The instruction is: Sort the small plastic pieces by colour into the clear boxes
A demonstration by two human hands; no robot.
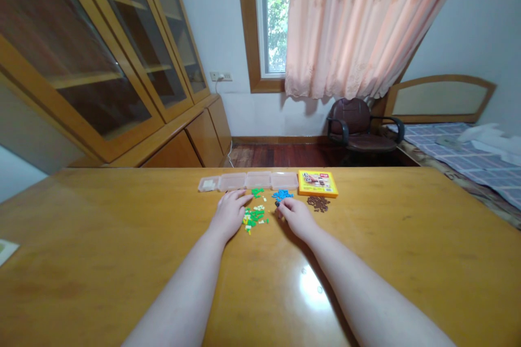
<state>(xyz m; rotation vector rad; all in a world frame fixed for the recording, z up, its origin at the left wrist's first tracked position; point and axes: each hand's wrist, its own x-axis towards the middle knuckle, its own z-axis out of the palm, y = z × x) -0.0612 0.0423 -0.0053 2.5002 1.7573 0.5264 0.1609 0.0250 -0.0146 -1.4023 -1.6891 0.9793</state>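
My left hand (231,212) lies low over the table with its fingers stretched out, holding nothing that I can see. Against its right side is a mixed pile of green, white and yellow building bricks (254,216). My right hand (297,216) has thumb and fingers pinched together, with a small dark piece (277,204) showing at the fingertips. Just beyond that hand sits a heap of blue bricks (282,194). Brown bricks (318,204) are heaped to its right. A smaller group of green bricks (257,192) lies between the hands, farther back.
Several clear plastic trays (259,180) stand in a row behind the bricks; the leftmost contains something pale. A yellow box (318,183) is at their right end. The wooden table (122,260) reaches a far edge, beyond which stand an office chair (358,127) and glass-fronted cabinets (163,114).
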